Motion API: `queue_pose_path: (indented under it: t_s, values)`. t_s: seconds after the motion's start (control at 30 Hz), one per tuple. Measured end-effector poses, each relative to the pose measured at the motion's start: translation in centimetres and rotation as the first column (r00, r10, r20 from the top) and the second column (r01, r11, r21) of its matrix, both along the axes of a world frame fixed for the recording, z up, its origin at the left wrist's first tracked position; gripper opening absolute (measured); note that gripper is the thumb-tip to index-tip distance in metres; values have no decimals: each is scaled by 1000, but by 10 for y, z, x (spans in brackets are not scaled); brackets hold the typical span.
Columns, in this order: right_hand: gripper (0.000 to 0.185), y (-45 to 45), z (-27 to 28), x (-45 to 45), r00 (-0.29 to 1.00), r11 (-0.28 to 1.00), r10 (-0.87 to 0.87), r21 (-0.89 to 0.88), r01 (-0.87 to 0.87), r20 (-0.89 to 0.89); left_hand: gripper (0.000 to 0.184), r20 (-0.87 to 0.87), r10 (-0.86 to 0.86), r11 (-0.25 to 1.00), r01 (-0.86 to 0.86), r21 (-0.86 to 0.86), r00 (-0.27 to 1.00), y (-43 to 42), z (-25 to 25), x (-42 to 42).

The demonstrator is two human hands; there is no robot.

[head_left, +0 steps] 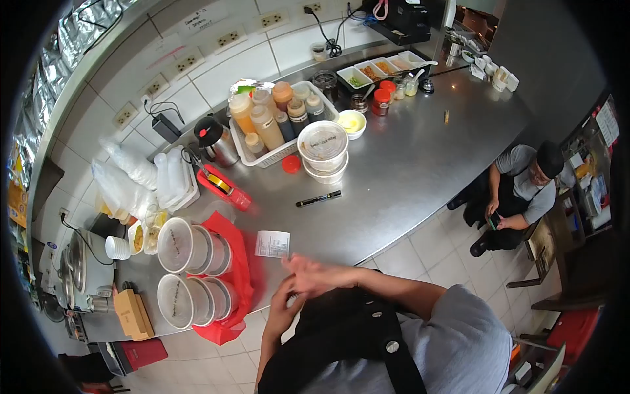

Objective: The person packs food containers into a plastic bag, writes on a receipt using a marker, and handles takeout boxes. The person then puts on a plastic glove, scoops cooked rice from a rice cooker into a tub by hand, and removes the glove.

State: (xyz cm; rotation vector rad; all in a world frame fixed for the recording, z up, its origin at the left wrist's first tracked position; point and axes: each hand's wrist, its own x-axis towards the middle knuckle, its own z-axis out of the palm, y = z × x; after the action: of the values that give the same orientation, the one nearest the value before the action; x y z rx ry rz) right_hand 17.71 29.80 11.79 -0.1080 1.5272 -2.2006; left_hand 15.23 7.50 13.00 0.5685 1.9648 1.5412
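Note:
My right hand (316, 274) is at the front edge of the steel counter, blurred, with its fingers apart and nothing visible in it. Below and against it is my left hand (283, 303), fingers curved and apart, its fingertips partly hidden. Just beyond them lies a printed paper slip (272, 244). To the left, a red plastic bag (241, 279) lies around stacked round tubs with marked lids (177, 245). A black marker (318, 199) rests farther back, in front of two stacked white tubs (323, 142).
Behind stand a basket of sauce bottles (265, 159), a bowl (352, 125), red-lidded jars (381, 102) and a tray of toppings (357, 77). A red tape dispenser (226, 190) sits at left. A co-worker (522, 190) is beyond the counter's right edge.

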Motion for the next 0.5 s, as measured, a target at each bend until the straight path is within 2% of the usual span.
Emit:
queue_pose_path:
  t_s: [0.03, 0.07, 0.13, 0.17, 0.2, 0.23, 0.27, 0.3, 0.33, 0.4, 0.43, 0.47, 0.5]
  values:
    - [57, 19, 6, 1, 995, 992, -46, -114, 56, 87, 52, -109, -107, 994, 109, 15, 988, 30, 15, -1]
    - [57, 38, 12, 3, 981, 968, -85, -220, 123, 174, 52, -110, -108, 994, 111, 16, 988, 47, 30, -2]
    - [58, 107, 38, -2, 987, 985, -158, -68, 158, 8, 56, -395, -189, 981, 151, -125, 899, 69, 50, 0]
    - [60, 150, 43, -3, 981, 982, -122, 126, 141, -148, 53, -435, -112, 990, 63, -126, 894, 72, 47, 3]
    - [63, 174, 58, -5, 855, 854, -388, 213, 474, -344, 53, -430, -111, 989, 59, -133, 896, 72, 40, 5]
    - [58, 216, 44, -16, 798, 719, -418, 378, 582, -434, 49, -314, -45, 993, 9, -114, 948, 67, 30, 5]
    - [54, 257, 30, -27, 748, 526, -426, 533, 662, -508, 45, -194, 24, 994, -44, -100, 981, 62, 19, 7]
    - [51, 298, 17, -38, 710, 308, -430, 648, 696, -558, 37, -181, 84, 990, -102, -93, 980, 57, 9, 10]
    - [49, 327, 27, -43, 766, 66, -367, 807, 587, -527, 37, -179, 85, 990, -103, -98, 980, 56, 8, 13]
    - [53, 389, -38, -64, 767, 84, -442, 830, 552, -465, 31, -144, 175, 974, -192, -116, 974, 56, 7, 19]
    - [53, 384, -60, -70, 769, 88, -441, 830, 551, -463, 29, -89, 197, 972, -206, -113, 976, 57, 7, 22]
    - [50, 369, -81, -75, 709, -261, -299, 769, 583, -639, 29, -90, 200, 971, -210, -115, 976, 60, 4, 22]
    - [47, 354, -104, -82, 657, -565, -102, 587, 579, -747, 29, -69, 209, 972, -215, -94, 976, 61, -1, 23]
